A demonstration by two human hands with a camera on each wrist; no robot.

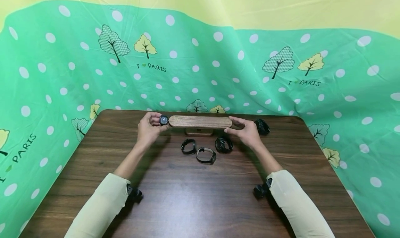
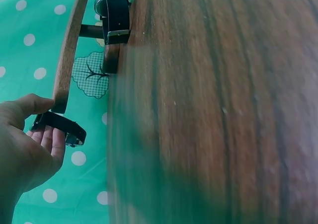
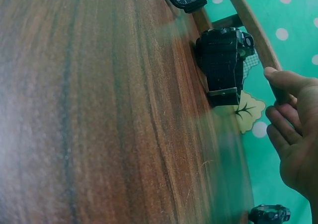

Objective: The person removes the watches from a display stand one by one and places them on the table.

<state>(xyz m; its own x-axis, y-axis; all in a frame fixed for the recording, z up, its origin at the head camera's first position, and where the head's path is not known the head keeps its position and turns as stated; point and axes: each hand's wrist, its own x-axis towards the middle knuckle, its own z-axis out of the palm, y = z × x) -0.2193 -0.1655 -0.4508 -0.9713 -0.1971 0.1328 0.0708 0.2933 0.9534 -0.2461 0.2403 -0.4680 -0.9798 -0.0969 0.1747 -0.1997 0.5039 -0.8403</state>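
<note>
A wooden watch stand, its rounded bar [image 1: 200, 121] raised on a low base [image 1: 199, 132], stands near the table's far edge. My left hand [image 1: 147, 131] holds a black-strapped wristwatch [image 1: 163, 120] at the bar's left end. In the left wrist view, the thumb touches the bar's tip and the fingers lie against the looped strap [image 2: 69, 126]. My right hand [image 1: 249, 133] pinches the bar's right end between thumb and fingers. Before the base lie three more watches: a slim black one [image 1: 183, 148], one with a dark face [image 1: 213, 158], and a chunky black one [image 3: 223, 60].
Another bulky black watch [image 1: 262, 127] lies just right of my right hand, close to the far edge. The brown wooden table [image 1: 193, 203] extends toward me. Behind it hangs a green dotted cloth [image 1: 193, 82]. Small black cameras [image 1: 135, 195] are strapped to both wrists.
</note>
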